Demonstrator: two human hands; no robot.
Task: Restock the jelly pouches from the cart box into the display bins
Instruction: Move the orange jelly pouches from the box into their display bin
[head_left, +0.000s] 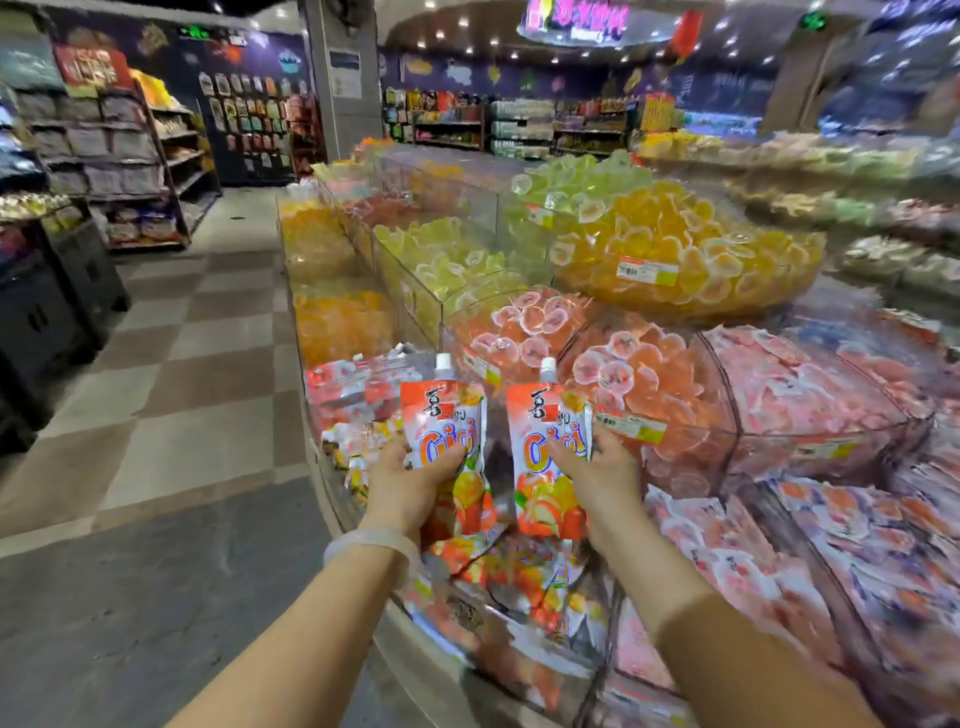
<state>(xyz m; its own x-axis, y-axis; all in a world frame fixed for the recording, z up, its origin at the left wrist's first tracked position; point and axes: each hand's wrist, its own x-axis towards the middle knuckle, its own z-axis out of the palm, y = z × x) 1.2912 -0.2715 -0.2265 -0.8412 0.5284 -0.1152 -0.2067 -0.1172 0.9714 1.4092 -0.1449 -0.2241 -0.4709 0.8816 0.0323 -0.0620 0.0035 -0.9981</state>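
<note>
Clear display bins (727, 415) heaped with jelly cups (675, 249) and jelly pouches (519, 577).

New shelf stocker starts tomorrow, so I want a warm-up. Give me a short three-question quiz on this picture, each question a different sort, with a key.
1. True or false: each hand holds one spouted pouch.
2. Multiple choice: the bin directly below the two pouches holds A) green jelly cups, B) matching fruit-print pouches, C) bottles.
3. Fill in: the bracelet is on the ___ wrist.

Key
1. True: the left hand grips the left pouch and the right hand grips the right pouch, caps up.
2. B: the pouch bin.
3. Left: the bracelet.
</note>
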